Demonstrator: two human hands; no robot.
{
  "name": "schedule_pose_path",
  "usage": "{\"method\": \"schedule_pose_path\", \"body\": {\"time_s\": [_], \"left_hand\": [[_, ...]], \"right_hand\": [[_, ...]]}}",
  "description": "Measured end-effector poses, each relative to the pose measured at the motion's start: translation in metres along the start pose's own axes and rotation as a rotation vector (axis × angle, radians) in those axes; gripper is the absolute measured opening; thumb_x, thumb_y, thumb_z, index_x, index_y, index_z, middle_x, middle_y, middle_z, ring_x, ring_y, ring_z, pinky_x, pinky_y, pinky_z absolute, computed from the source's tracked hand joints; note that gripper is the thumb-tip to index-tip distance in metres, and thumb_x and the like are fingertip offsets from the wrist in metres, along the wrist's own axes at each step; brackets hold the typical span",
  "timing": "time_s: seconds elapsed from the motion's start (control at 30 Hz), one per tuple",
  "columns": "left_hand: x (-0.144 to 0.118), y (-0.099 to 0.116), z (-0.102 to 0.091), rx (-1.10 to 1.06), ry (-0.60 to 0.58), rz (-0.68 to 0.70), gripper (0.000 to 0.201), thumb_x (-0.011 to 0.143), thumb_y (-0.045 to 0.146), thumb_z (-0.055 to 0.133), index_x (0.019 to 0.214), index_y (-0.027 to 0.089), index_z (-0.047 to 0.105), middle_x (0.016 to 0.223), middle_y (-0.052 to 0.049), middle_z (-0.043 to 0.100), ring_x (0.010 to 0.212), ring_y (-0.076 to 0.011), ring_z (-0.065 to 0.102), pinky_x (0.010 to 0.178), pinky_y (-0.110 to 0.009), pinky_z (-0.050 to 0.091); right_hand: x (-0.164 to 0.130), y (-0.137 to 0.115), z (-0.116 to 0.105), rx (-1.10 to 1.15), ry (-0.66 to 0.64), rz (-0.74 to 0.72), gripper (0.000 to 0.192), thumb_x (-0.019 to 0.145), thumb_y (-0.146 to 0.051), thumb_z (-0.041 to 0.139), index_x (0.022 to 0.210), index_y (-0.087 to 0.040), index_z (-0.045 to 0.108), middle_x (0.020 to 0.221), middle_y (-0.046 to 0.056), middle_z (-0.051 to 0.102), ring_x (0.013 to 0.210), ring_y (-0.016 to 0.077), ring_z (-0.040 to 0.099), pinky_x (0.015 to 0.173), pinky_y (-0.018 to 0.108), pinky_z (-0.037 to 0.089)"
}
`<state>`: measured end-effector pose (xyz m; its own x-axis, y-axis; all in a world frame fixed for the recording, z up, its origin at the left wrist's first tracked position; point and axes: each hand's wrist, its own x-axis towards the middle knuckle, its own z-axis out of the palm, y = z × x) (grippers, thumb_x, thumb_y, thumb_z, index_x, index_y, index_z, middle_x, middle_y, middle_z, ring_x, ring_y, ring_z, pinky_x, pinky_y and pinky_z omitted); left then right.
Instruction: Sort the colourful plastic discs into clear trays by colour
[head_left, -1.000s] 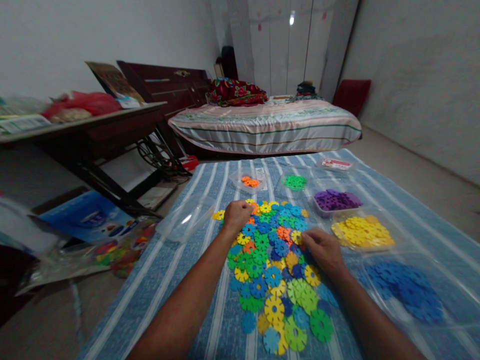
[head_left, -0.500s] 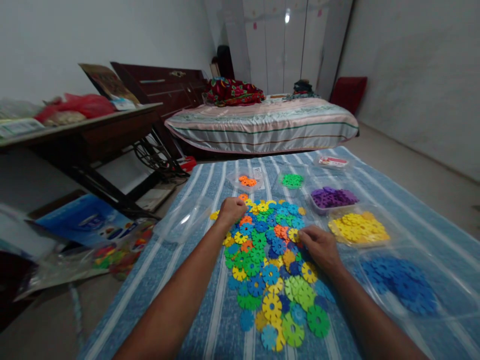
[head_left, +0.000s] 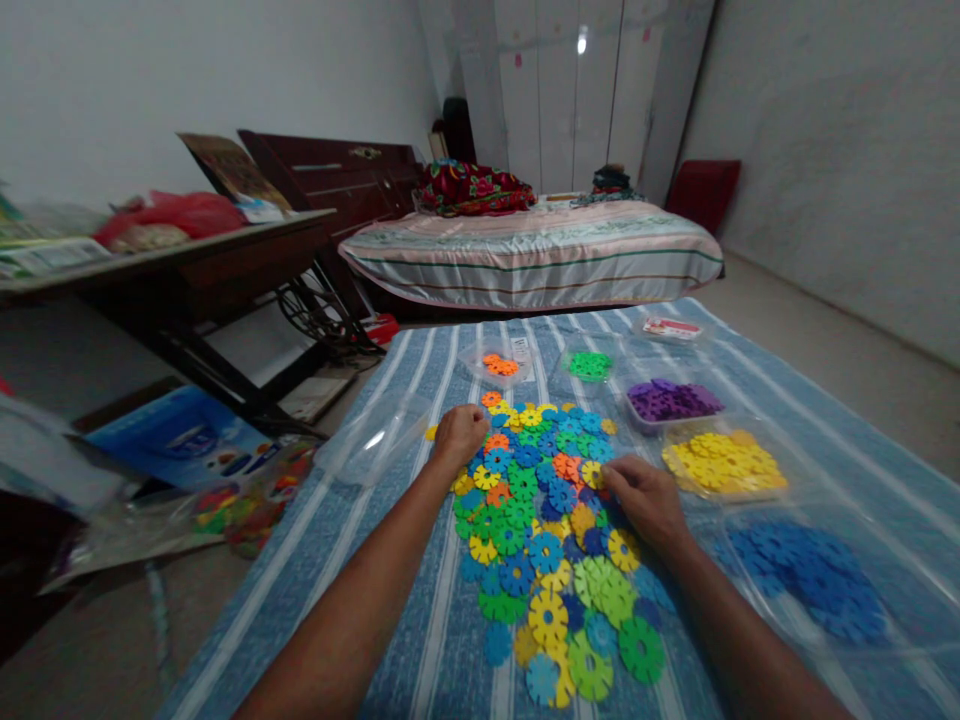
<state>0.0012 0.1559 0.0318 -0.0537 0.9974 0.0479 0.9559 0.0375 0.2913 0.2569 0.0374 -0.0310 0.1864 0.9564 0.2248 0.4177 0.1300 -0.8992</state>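
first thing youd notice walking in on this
A bright heap of mixed snowflake discs lies in the middle of the blue striped cloth, with the left hand on its far left edge and the right hand on its right side. To the right sit clear trays sorted by colour: purple discs, yellow discs and blue discs.

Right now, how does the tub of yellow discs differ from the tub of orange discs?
The yellow tub lies to the right of the mixed pile, heaped nearly full. The orange tub sits beyond the pile, farther from both hands, and holds only a few discs. Both are clear plastic tubs, open, on the striped blue cloth.
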Motion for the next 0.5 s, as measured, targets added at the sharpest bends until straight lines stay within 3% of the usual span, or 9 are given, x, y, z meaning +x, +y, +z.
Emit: {"method": "schedule_pose_path", "body": {"time_s": [0.27,0.5], "left_hand": [[0.039,0.011,0.013,0.027,0.052,-0.087,0.029,0.082,0.033,0.055,0.099,0.016,0.071,0.11,-0.016,0.07,0.105,-0.0283,0.064,0.083,-0.032,0.047],[0.067,0.003,0.023,-0.07,-0.014,-0.191,0.017,0.066,0.029,0.071,0.076,0.015,0.069,0.09,-0.016,0.073,0.091,-0.032,0.068,0.071,-0.035,0.05]], "right_hand": [[0.0,0.001,0.001,0.01,0.002,-0.021,0.03,0.082,-0.04,0.055,0.065,-0.019,0.067,0.063,0.001,0.059,0.063,0.0161,0.055,0.061,0.027,0.041],[0.001,0.001,0.002,0.007,0.005,-0.014,0.03,0.082,-0.041,0.056,0.065,-0.019,0.066,0.063,0.001,0.06,0.062,0.0162,0.055,0.061,0.027,0.041]]}}
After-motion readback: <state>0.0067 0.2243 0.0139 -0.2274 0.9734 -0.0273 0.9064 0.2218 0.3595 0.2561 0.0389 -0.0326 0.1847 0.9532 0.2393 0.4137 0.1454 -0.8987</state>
